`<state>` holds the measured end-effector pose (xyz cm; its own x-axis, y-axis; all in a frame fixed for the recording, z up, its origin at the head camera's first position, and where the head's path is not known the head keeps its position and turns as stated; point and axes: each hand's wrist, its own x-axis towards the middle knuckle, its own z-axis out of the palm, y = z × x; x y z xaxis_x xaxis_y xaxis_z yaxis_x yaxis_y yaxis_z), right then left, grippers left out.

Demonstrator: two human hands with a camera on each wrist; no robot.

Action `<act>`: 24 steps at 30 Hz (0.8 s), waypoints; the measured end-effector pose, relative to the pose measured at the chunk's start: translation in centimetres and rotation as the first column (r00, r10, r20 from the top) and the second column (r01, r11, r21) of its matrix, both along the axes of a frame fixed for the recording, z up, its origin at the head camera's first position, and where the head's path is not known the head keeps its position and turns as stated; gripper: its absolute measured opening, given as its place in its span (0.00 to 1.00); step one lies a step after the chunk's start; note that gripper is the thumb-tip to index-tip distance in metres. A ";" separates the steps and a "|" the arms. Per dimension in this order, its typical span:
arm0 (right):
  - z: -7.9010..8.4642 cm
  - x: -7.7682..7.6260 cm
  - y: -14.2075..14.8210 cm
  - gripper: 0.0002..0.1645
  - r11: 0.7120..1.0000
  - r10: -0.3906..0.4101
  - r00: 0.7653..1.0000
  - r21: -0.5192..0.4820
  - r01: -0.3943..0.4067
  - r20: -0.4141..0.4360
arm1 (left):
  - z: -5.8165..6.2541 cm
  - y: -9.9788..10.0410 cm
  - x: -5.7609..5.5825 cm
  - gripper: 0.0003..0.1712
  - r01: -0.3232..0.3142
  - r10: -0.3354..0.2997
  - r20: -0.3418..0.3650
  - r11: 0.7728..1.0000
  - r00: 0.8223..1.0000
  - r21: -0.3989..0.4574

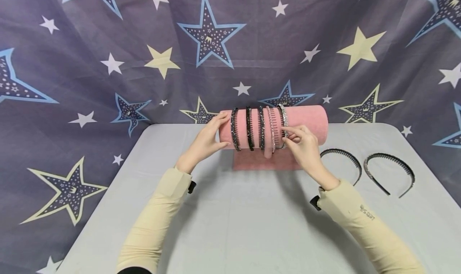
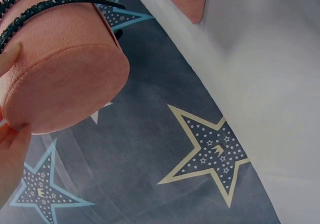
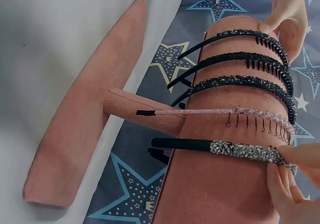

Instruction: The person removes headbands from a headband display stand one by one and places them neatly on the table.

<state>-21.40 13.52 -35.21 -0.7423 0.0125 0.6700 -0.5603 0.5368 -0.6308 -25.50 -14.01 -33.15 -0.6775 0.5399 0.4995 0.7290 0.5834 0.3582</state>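
A pink padded headband stand (image 1: 307,120), a cylinder on a post and flat base (image 3: 75,114), bears several headbands. My left hand (image 1: 205,140) grips its left end, thumb below and fingers above; the left wrist view shows the fingertips at the round end face. With my right hand (image 1: 304,148) I pinch a silver glitter headband (image 3: 240,150), the rightmost one on the cylinder. Beside it sits a thin pale pink headband (image 3: 210,112) with wire teeth. Farther left are three dark sparkly headbands, the nearest to my left hand being a black one (image 1: 235,130).
To the right, two black toothed headbands lie on the white table (image 1: 230,226): one (image 1: 390,157) out by the edge, the other (image 1: 347,154) partly behind my right hand. A star-patterned curtain (image 1: 137,34) hangs right behind the table.
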 end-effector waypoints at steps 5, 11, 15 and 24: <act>-0.1 0.0 0.2 0.16 1.000 -0.009 1.000 0.015 0.009 -0.001 | -0.1 0.0 -0.1 0.40 0.003 -0.003 0.000 1.000 1.000 0.003; -0.1 0.1 0.6 0.16 1.000 -0.017 1.000 0.014 0.018 -0.012 | 0.0 0.1 0.0 0.40 0.003 -0.003 0.004 1.000 1.000 0.004; -0.1 0.1 0.9 0.16 1.000 -0.021 1.000 0.002 0.021 -0.011 | 0.0 0.1 0.0 0.40 -0.001 0.001 0.006 1.000 1.000 0.005; -0.2 0.1 1.8 0.17 0.999 -0.030 1.000 -0.029 0.030 0.007 | 0.0 0.1 0.0 0.40 -0.006 0.006 0.004 1.000 1.000 0.002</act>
